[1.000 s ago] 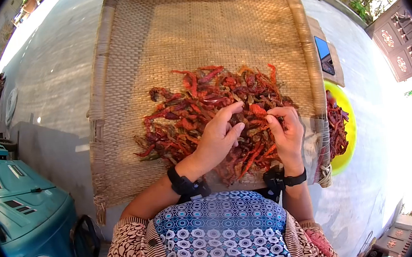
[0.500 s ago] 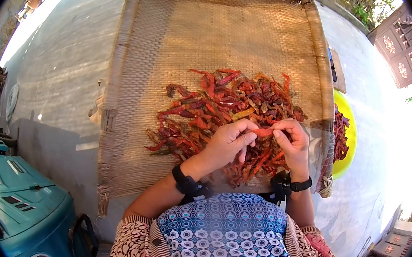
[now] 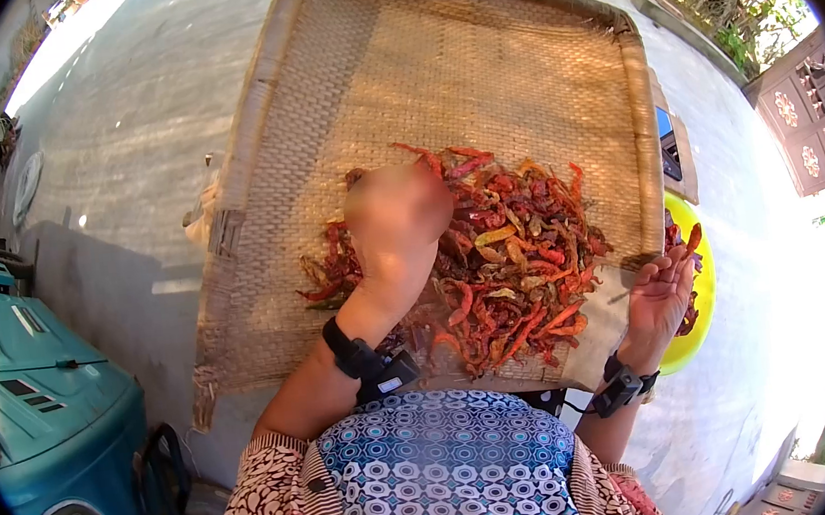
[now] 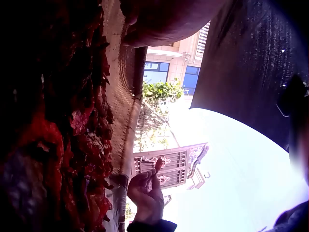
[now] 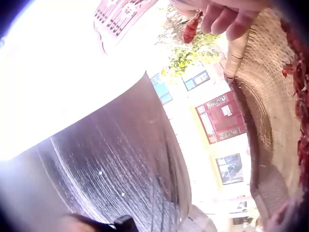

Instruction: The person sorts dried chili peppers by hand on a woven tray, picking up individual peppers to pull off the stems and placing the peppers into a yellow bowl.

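Two hands are at work over a heap of dried chillies (image 3: 498, 254) on a woven tray (image 3: 432, 64). At the right of the head view, the right hand (image 3: 660, 297) is off the tray's edge, above the yellow bowl (image 3: 698, 323). It pinches one chilli (image 3: 694, 238) at its fingertips; the right wrist view shows the same red pod hanging from curled fingers. More chillies lie in the bowl. The left hand (image 3: 396, 214) sits over the left side of the heap, in the middle of the frame, but it is blurred, so I cannot tell how its fingers lie or whether it has hold of anything.

The step in hand looks like sorting: a picked pod is being carried to the bowl. The next move would call for letting the pod go above the bowl, then bringing the right hand back to the heap for another.
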Available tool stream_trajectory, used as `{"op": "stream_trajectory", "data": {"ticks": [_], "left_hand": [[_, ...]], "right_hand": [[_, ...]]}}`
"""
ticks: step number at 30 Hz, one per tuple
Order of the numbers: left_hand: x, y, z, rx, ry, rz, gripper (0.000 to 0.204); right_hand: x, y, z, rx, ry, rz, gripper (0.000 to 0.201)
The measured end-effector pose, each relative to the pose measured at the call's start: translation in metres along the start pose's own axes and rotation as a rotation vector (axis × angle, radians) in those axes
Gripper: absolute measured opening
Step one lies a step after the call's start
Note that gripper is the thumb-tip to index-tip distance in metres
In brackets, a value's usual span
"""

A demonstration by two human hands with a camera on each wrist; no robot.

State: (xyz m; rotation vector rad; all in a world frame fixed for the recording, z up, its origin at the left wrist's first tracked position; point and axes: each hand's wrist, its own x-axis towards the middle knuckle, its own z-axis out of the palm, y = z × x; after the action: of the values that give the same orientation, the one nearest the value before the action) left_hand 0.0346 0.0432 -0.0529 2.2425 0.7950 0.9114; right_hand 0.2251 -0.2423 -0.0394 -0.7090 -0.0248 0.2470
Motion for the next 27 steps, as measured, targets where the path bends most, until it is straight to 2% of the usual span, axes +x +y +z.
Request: {"op": "stream_trajectory", "data": {"ticks": [1, 2, 5, 6, 10, 13, 14, 16, 17, 19, 21, 22, 25, 27], "left_hand": [[0.002, -0.004, 0.004, 0.07, 0.008, 0.026, 0.022], [0.004, -0.008, 0.009, 0.139, 0.016, 0.052, 0.023], [0.009, -0.014, 0.015, 0.29, 0.023, 0.092, 0.023], [0.01, -0.015, 0.016, 0.298, 0.012, 0.081, 0.021], [0.015, -0.015, 0.019, 0.326, -0.03, 0.041, 0.016], [0.013, -0.008, 0.011, 0.116, 0.069, 0.067, 0.01], [0.012, -0.003, 0.008, 0.016, 0.021, 0.061, 0.008], [0.009, 0.01, 0.0, -0.183, -0.076, 0.047, 0.006], [0.005, 0.011, 0.002, -0.204, -0.145, 0.119, 0.006], [-0.001, 0.012, 0.003, -0.24, -0.277, 0.266, 0.007], [-0.006, 0.015, 0.002, -0.322, -0.396, 0.311, 0.009], [-0.007, 0.014, 0.003, -0.436, -0.468, 0.293, 0.009], [-0.007, 0.012, 0.005, -0.461, -0.472, 0.361, 0.008], [-0.006, 0.013, 0.002, -0.366, -0.451, 0.386, 0.008]], "right_hand": [[0.0, -0.003, -0.004, 0.188, 0.014, 0.099, 0.033], [-0.001, -0.006, -0.007, 0.231, 0.014, 0.192, 0.037], [-0.008, 0.009, -0.006, 0.086, -0.13, 0.214, 0.035], [-0.017, 0.016, 0.009, -0.011, -0.078, 0.18, 0.03], [-0.038, 0.044, 0.05, -0.167, -0.214, 0.213, 0.021], [-0.045, 0.056, 0.065, -0.549, -0.358, 0.235, 0.024], [-0.044, 0.062, 0.065, -0.736, -0.383, 0.255, 0.032], [-0.052, 0.066, 0.085, -0.864, -0.436, 0.308, 0.037], [-0.056, 0.069, 0.094, -0.929, -0.467, 0.335, 0.039], [-0.059, 0.081, 0.096, -0.911, -0.413, 0.3, 0.041], [-0.061, 0.085, 0.095, -0.885, -0.369, 0.276, 0.037], [-0.055, 0.091, 0.086, -0.813, -0.376, 0.292, 0.028], [-0.055, 0.085, 0.08, -0.508, -0.357, 0.493, 0.022], [-0.057, 0.082, 0.075, -0.407, -0.355, 0.502, 0.021]]}}
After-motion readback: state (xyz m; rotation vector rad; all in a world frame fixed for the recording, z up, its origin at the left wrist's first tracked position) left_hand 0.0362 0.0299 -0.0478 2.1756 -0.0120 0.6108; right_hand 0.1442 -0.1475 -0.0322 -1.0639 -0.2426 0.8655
